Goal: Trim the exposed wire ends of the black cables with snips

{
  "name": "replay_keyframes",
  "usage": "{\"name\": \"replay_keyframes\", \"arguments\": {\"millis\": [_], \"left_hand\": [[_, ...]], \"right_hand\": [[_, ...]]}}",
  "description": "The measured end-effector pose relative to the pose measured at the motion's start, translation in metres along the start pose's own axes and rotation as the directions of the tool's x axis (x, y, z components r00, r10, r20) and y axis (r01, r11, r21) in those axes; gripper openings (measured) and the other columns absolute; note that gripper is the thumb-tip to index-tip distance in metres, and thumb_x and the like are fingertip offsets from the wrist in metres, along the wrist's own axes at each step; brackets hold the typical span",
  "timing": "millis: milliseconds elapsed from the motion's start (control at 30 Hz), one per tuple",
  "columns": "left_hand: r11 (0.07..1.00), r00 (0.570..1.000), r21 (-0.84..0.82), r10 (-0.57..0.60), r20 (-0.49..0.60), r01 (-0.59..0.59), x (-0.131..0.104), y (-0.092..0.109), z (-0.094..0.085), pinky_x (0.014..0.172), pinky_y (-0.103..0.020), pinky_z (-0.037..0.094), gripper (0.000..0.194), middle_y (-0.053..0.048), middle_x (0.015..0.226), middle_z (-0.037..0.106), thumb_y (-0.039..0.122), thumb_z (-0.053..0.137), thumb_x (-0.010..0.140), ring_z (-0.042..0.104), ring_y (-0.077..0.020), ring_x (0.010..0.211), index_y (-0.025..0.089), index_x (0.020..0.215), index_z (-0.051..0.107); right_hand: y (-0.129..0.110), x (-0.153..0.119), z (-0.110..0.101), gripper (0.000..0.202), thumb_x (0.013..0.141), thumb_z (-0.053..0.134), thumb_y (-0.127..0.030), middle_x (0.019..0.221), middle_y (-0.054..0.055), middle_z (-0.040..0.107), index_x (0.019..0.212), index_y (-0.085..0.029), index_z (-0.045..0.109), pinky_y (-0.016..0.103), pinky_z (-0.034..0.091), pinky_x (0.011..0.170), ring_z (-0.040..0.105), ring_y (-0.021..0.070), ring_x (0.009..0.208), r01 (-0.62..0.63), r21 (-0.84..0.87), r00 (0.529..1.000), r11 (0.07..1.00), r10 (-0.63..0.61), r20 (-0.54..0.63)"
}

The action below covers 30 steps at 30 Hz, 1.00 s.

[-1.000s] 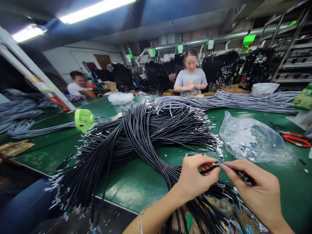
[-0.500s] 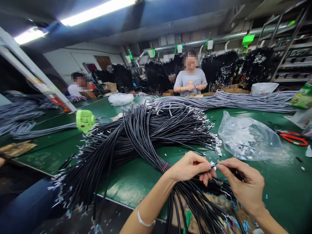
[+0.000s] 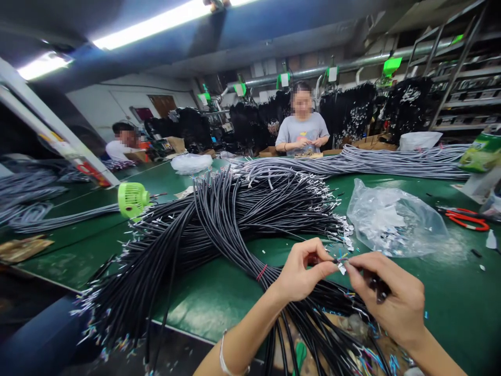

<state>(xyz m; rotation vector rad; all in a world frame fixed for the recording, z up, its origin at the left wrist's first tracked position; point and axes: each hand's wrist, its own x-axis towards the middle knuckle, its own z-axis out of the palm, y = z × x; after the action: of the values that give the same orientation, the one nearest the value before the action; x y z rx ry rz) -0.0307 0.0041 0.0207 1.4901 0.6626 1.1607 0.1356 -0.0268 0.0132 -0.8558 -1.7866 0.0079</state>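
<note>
Left hand and right hand pinch one black cable's tip just before the cable pile; tip detail blurred, no writing legible

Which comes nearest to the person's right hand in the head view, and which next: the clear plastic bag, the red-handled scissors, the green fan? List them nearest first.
Measured from the right hand:
1. Clear plastic bag, just beyond the hand on the green table.
2. Red-handled scissors, farther off to the right.
3. Green fan, far across to the left, beyond the black cable pile.

green fan | plastic bag | red scissors | grey cables
</note>
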Motion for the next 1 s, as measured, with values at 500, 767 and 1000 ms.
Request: {"name": "replay_keyframes", "arguments": {"millis": [500, 767, 1000], "left_hand": [[0.792, 0.899, 0.478, 0.437, -0.008, -0.38, -0.008, 0.001, 0.002, 0.051, -0.022, 0.033, 0.018, -0.001, 0.06, 0.052, 0.016, 0.065, 0.076, 0.044, -0.0095, 0.056, 0.013, 0.06, 0.056], [0.984, 0.976, 0.039, -0.176, 0.125, 0.172, 0.001, 0.0, -0.004, 0.048, -0.022, 0.037, 0.034, -0.001, 0.055, 0.055, 0.04, 0.077, 0.062, 0.05, -0.0099, 0.048, 0.01, 0.062, 0.06], [0.98, 0.977, 0.004, -0.2, 0.079, 0.2, 0.003, -0.01, 0.005, 0.046, -0.021, 0.036, 0.043, 0.002, 0.051, 0.051, 0.043, 0.082, 0.051, 0.047, -0.0079, 0.045, 0.012, 0.052, 0.051]], "right_hand": [[-0.003, 0.006, -0.002, 0.006, 0.086, 0.053, -0.016, 0.075, 0.0, 0.059, 0.086, -0.02, 0.057, 0.02, 0.045, 0.053, 0.056, 0.0114, 0.06, -0.198, 0.137, 0.968, 0.971, 0.172, 0.182], [-0.001, 0.006, -0.005, 0.006, 0.089, 0.05, -0.02, 0.079, -0.001, 0.057, 0.089, -0.021, 0.056, 0.017, 0.045, 0.058, 0.056, 0.0098, 0.066, -0.3, 0.208, 0.931, 0.931, 0.238, 0.276], [0.006, 0.01, -0.007, 0.019, 0.084, 0.055, -0.033, 0.055, -0.003, 0.048, 0.076, -0.016, 0.06, 0.02, 0.034, 0.04, 0.041, 0.0082, 0.045, -0.571, 0.286, 0.796, 0.769, 0.433, 0.423]]}}
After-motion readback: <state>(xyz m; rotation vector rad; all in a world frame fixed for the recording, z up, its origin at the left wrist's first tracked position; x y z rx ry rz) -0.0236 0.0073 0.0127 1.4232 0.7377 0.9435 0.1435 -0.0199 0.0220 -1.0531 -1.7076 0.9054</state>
